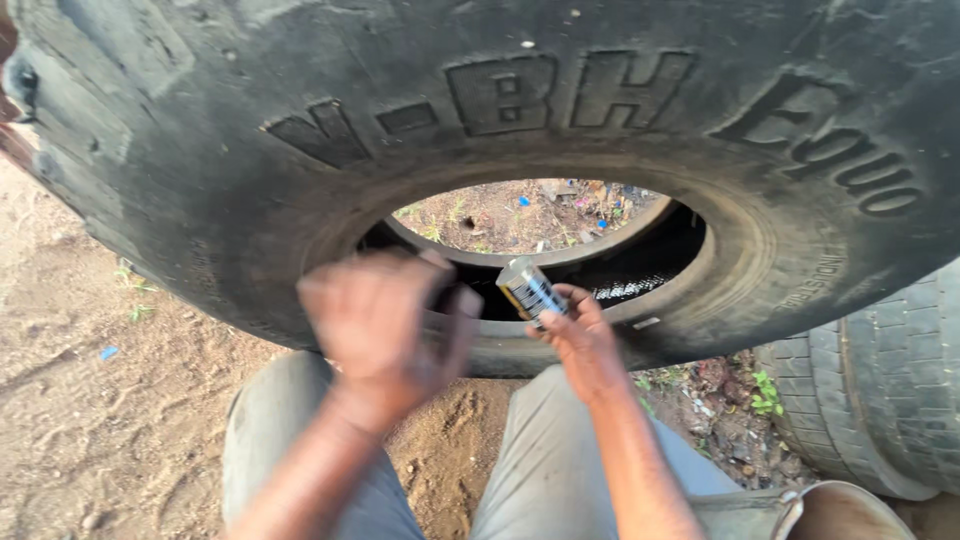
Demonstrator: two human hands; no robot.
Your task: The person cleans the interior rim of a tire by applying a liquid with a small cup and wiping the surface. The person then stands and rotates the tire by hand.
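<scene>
A big worn black tyre [250, 150] stands upright in front of me, its open centre showing littered ground behind. My right hand [578, 335] holds a small metal tin [527, 288] with a printed label, tilted, just in front of the tyre's lower inner rim. My left hand [385, 325] is blurred, raised beside the tin with fingers curled; whether it holds anything I cannot make out. My knees in grey trousers [540, 470] sit below both hands.
A second tyre [880, 390] lies at the right. A rounded brown container rim [835, 510] shows at the bottom right. Bare dirt ground [90, 400] with small stones and a few weeds spreads to the left and between my legs.
</scene>
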